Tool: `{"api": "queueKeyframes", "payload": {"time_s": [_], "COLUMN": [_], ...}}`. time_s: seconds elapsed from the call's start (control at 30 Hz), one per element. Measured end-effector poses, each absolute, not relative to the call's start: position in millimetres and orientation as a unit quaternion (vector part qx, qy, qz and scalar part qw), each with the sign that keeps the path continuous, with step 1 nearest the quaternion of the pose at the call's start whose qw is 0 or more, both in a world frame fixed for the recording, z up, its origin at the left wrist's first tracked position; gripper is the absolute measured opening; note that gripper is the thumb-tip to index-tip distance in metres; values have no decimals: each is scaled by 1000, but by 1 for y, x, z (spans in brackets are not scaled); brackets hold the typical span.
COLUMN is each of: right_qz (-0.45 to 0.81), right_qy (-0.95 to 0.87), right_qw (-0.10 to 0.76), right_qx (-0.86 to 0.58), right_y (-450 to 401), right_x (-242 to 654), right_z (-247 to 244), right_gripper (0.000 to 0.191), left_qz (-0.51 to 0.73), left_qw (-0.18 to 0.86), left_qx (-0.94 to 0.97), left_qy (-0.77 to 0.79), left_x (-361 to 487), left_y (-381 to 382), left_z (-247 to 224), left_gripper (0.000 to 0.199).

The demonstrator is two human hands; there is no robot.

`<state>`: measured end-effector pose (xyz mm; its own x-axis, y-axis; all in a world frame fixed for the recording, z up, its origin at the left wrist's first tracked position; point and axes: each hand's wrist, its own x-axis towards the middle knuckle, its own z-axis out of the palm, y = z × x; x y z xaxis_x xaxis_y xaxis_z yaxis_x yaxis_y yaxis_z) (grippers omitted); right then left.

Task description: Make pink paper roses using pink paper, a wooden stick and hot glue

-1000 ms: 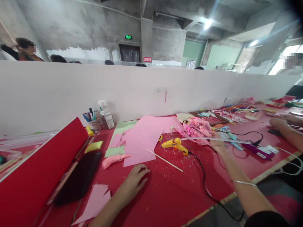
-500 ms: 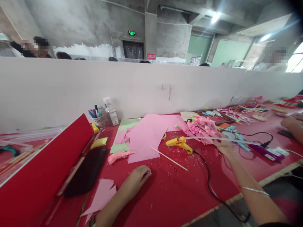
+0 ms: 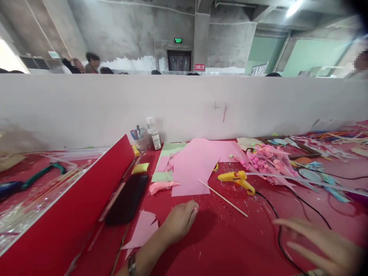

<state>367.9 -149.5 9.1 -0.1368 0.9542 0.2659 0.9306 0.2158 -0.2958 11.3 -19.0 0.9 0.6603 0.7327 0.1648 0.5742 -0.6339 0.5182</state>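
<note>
My left hand (image 3: 180, 221) is closed above the red tabletop, just in front of the pink paper sheets (image 3: 189, 168). Whatever its curled fingers may hold is hidden. At the lower right my right hand (image 3: 319, 241) is blurred, with its fingers apart and nothing in them, over the black cord. A yellow glue gun (image 3: 235, 180) with a long clear glue stick lies beyond it. Between the hands and the paper rests a thin wooden stick (image 3: 224, 198). Behind the glue gun is a pile of pink decorated pieces (image 3: 267, 161).
To the left lie a black phone (image 3: 127, 199), pink paper scraps (image 3: 143, 230) and a pink bag-like piece (image 3: 161, 186). A red board (image 3: 86, 199) stands along that side. A pen cup (image 3: 140, 142) and a bottle (image 3: 153, 136) are near the white partition (image 3: 115, 103).
My right hand has come away from the pink pile, back toward the table's front edge. The view has turned left; my left hand stays closed in much the same place.
</note>
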Motion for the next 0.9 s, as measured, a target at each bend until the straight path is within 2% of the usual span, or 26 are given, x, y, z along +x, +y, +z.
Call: {"api": "queueKeyframes", "payload": {"time_s": [0.07, 0.1, 0.2, 0.37, 0.5, 0.63, 0.73, 0.83, 0.9], "right_qz": [108, 135, 160, 175, 193, 180, 175, 182, 164], "right_qy": [-816, -834, -855, -867, -870, -871, -865, -852, -855], "right_qw": [114, 104, 162, 224, 240, 249, 274, 317, 299], "right_qx": [-556, -525, -466, -409, -385, -384, -381, -375, -391], "right_y": [-136, -126, -92, -58, -49, -37, -23, 2, 23], "right_x": [313, 287, 223, 172, 157, 150, 145, 140, 136], "right_z": [40, 55, 79, 73, 73, 76, 75, 68, 57], "right_gripper": [41, 43, 42, 19, 16, 17, 19, 17, 19], "left_qz": [201, 215, 262, 307, 296, 243, 155, 147, 199], "left_qw": [241, 257, 320, 453, 554, 594, 542, 381, 252], "left_qx": [884, 879, 853, 790, 724, 712, 772, 834, 841], "left_qy": [347, 339, 318, 275, 286, 285, 294, 370, 436], "left_x": [12, 13, 13, 7, -4, -18, -30, -41, -48], "left_y": [-20, -20, -22, -23, -19, -14, -9, 6, 23], "left_z": [4, 7, 16, 21, 21, 40, 58, 61, 55], "left_gripper": [25, 23, 24, 42, 48, 52, 36, 29, 27]}}
